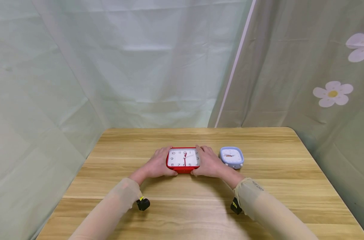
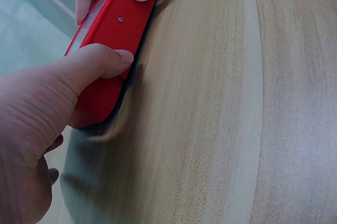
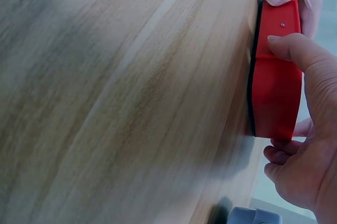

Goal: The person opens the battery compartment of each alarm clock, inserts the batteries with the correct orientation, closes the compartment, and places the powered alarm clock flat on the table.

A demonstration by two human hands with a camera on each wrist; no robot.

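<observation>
A rectangular red clock point(image 1: 184, 158) with a white dial lies face up at the middle of the wooden table. My left hand point(image 1: 160, 163) grips its left end, the thumb point(image 2: 108, 61) along the red near side and the fingers around the far side. From the other end my right hand point(image 1: 210, 162) holds it the same way, its thumb point(image 3: 295, 49) against the near side. A small screw shows in the red side between the thumbs. Right of the right hand stands a small light-blue alarm clock point(image 1: 231, 157), apart from the red one.
The wooden table point(image 1: 182, 206) reaches back to a pale green curtain point(image 1: 145, 66). A curtain with white flowers point(image 1: 333, 94) hangs on the right. Black wrist cameras point(image 1: 143, 203) sit under both forearms.
</observation>
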